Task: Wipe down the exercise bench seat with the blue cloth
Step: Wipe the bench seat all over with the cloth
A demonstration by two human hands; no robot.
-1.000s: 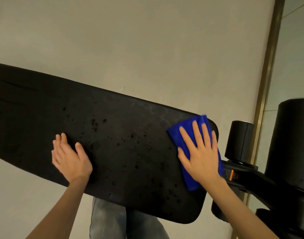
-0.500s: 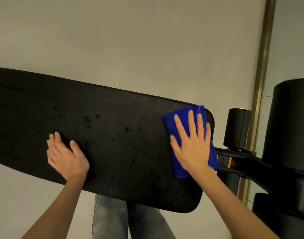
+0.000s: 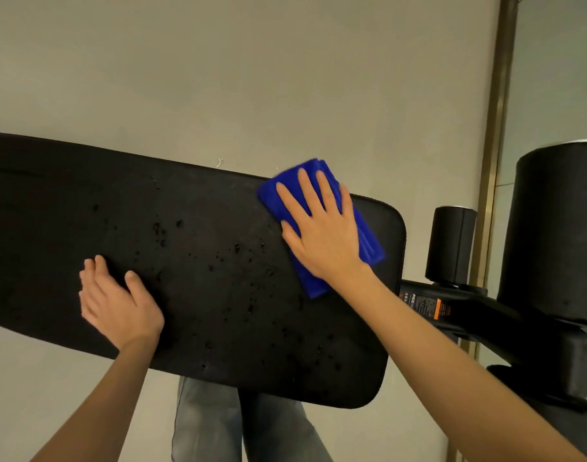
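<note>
Blue folded cloth (image 3: 313, 281) beneath flat, spread right hand (image 3: 322, 235), far right on black bench seat (image 3: 202, 261); left hand (image 3: 118, 301) open, empty, resting near-left.

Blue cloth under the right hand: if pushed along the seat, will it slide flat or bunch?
Probably floppy: the blue cloth lies folded in soft layers. Likely slides flat while the right hand presses it with spread fingers. Specks on the bench seat may add drag.

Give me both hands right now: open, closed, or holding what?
Left hand: open, fingers resting flat on the bench seat.
Right hand: open, straight fingers pressing the blue cloth onto the seat.
</note>
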